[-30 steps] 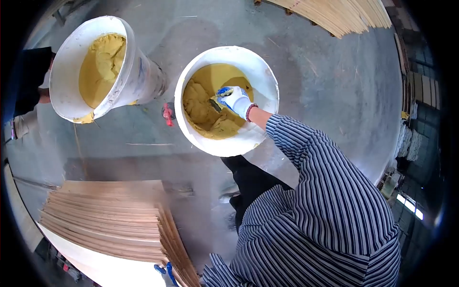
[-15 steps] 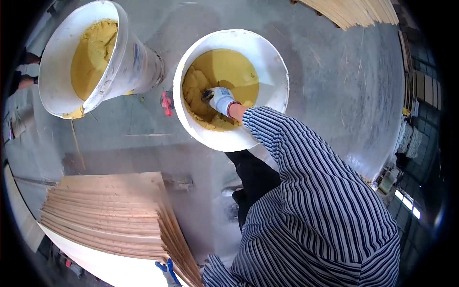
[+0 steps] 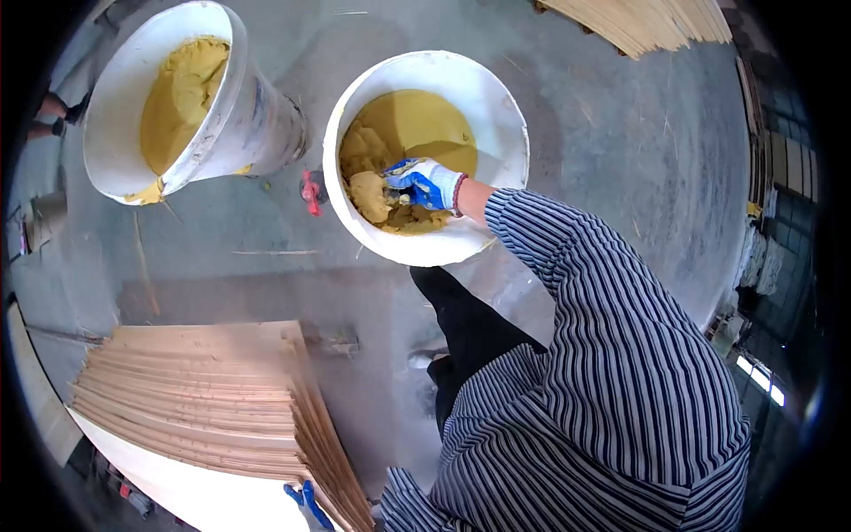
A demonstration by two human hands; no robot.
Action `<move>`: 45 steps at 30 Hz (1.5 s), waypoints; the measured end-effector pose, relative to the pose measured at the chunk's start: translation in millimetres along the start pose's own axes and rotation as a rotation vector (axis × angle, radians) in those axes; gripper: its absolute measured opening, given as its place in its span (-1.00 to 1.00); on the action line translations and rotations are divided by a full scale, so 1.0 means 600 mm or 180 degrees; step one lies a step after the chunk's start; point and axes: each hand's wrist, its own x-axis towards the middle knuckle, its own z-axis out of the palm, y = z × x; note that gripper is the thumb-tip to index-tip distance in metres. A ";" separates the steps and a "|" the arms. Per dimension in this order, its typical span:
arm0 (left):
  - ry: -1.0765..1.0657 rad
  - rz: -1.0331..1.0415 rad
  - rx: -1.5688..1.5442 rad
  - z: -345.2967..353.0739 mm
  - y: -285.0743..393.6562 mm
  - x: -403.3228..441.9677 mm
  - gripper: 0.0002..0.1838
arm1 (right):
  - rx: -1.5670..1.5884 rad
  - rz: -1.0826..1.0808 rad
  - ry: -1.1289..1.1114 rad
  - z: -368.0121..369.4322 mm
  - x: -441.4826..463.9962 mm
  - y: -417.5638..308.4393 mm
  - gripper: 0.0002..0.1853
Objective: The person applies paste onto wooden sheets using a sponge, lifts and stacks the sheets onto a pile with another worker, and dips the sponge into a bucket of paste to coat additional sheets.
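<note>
Right hand, gloved, is curled around tool, mostly hidden; lump of yellow paste is seen just beside fingers, inside white bucket on floor. Left hand is laid at edge of white board, two fingers apart; whether board is gripped cannot be told. For clean scooping, load should be balanced level, wrist held steady, loose paste pressed off against bucket's inner wall, rim cleared without scraping.

Pale stacked boards, grey floor
</note>
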 end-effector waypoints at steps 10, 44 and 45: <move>-0.0084 0.0713 -0.0481 0.023 -0.067 -0.010 -0.14 | -0.1851 -0.1908 0.0038 0.064 -0.190 -0.050 -0.69; 0.3280 -0.0794 -0.0110 0.165 -0.472 0.002 -0.41 | -0.3850 -0.1665 -0.2184 0.770 -0.202 0.496 -0.70; 0.3293 -0.0709 -0.0111 0.165 -0.473 -0.001 -0.41 | -0.4153 -0.2008 -0.2385 0.785 -0.204 0.499 -0.71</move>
